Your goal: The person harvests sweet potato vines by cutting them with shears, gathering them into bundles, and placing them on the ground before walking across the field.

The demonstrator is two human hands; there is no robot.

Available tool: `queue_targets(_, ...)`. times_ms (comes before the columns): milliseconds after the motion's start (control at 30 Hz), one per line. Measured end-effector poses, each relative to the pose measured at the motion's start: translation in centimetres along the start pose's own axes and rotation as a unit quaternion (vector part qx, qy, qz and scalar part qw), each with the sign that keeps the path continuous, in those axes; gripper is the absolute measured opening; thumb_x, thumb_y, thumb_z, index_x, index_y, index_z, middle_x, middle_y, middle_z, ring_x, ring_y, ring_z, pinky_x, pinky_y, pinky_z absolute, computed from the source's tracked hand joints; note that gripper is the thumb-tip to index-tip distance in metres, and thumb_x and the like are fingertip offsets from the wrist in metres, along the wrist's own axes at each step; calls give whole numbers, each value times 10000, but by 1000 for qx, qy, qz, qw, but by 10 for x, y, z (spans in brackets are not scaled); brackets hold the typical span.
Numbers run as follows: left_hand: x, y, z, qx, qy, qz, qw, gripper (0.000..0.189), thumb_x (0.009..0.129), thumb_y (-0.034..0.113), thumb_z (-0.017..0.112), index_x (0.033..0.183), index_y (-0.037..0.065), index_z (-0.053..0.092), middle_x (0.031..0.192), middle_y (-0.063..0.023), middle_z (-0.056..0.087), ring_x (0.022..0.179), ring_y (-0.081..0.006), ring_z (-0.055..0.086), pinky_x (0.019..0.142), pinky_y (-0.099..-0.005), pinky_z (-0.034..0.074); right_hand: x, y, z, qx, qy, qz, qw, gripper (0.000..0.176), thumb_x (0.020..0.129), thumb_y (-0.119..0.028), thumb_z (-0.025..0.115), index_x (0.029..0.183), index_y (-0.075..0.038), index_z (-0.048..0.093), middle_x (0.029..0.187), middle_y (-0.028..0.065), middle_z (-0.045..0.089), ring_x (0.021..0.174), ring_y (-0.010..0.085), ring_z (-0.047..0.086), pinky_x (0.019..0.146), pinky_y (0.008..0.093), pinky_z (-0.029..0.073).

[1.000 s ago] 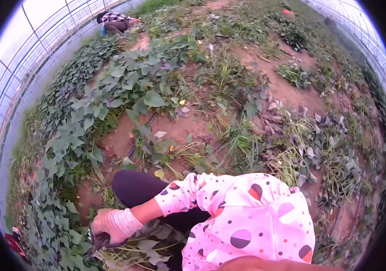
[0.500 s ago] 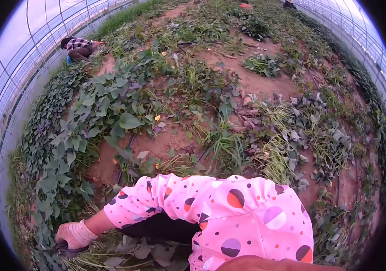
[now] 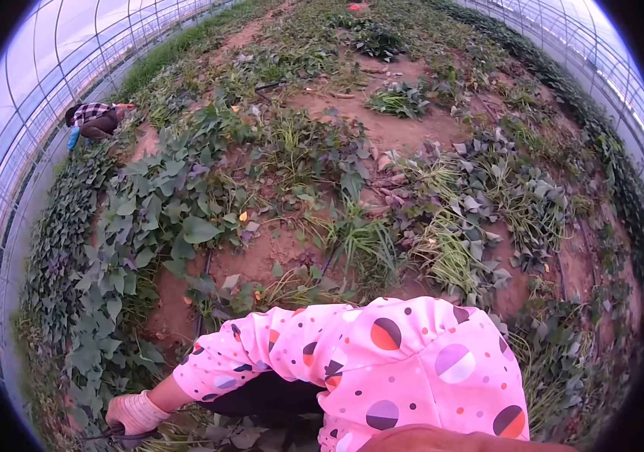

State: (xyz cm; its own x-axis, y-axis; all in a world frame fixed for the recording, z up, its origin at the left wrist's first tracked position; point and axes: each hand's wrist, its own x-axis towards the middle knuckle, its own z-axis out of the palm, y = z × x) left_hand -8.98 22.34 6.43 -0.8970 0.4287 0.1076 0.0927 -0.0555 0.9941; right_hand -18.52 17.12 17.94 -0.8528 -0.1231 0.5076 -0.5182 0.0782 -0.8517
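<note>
At the lower left, my right hand (image 3: 133, 416) reaches down into leafy vines. It wears a pale knit glove, and its fingers are curled closed. A dark, thin shape shows at the fingers; I cannot tell what it is. Broad green leaves (image 3: 114, 354) crowd just above this hand, and pale cut stems and wilted leaves (image 3: 239, 435) lie to its right. My pink dotted sleeve (image 3: 386, 354) spans the lower middle, with dark clothing beneath the arm. My left hand is out of view.
A crouching person in a checked shirt (image 3: 96, 114) is at the far left. Vine heaps (image 3: 450, 248) and bare reddish soil (image 3: 405, 124) cover the middle. Several long roots (image 3: 386, 181) lie on the soil. A metal frame (image 3: 58, 64) curves along the left side.
The view has shifted, so the plants and the crouching person appear farther left and somewhat lower. My right hand sits slightly lower and more to the right, still closed.
</note>
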Motion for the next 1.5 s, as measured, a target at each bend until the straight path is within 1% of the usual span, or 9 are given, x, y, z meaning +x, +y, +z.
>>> queue_targets(233,16,0,-1,0,-12,-2,1000,451,873,295,616,1216,16,526,1052,-74,612,919,-159,602,774,-288,512,4,13,-2,-131,83,-35,987,314,586,-297,712,743,-36,638,686,171,624,663,334,617,584,389,482)
queue_targets(467,26,6,2,11,-8,8,1000,458,876,308,613,1218,15,528,1053,-72,614,923,-158,601,776,-288,510,12,23,-7,-65,162,-38,984,307,590,-285,700,742,-26,639,694,176,626,667,334,621,589,386,485)
queue_targets(867,23,18,-11,25,10,37,999,471,881,328,609,1222,13,530,1055,-69,617,930,-156,600,781,-289,508,1,7,-11,-19,25,-24,999,390,557,-321,735,793,-24,646,726,163,645,691,290,636,610,385,483)
queue_targets(1000,11,28,-47,26,52,57,997,476,883,336,607,1223,12,531,1055,-68,619,933,-155,600,783,-290,507,7,19,1,-66,14,-66,996,421,547,-321,737,825,-17,646,746,157,652,720,279,640,629,389,480)
queue_targets(1067,-18,36,-96,25,109,71,991,479,884,340,606,1224,11,531,1056,-68,619,934,-154,600,783,-290,507,-18,-22,-26,6,-65,12,998,385,590,-312,714,811,-11,621,732,177,636,706,319,636,615,387,486)
queue_targets(1100,-38,41,-120,18,144,80,986,480,884,342,606,1224,11,531,1056,-68,620,935,-154,600,784,-290,507,-9,1,-17,-24,-48,-60,997,351,611,-292,686,821,-17,630,717,163,638,636,259,624,583,374,482)
queue_targets(1167,-82,51,-156,3,208,103,973,482,885,345,605,1225,11,532,1056,-67,620,936,-154,599,785,-290,506,-22,-30,-42,12,-114,38,993,323,680,-313,669,805,-20,620,684,133,626,607,190,592,588,352,480)
queue_targets(1333,-125,70,-184,-48,225,150,962,488,887,354,603,1226,10,532,1057,-66,621,939,-153,599,786,-291,505,-17,-27,-41,0,-81,46,996,334,753,-304,689,879,-9,599,718,45,596,672,107,526,653,291,467)
queue_targets(1500,-128,51,-195,-179,232,59,954,531,840,333,677,1266,82,482,1110,-61,599,933,-172,615,813,-320,535,-24,-39,-32,-2,-101,40,994,247,774,-219,685,856,-12,577,692,11,565,632,77,482,598,256,435)
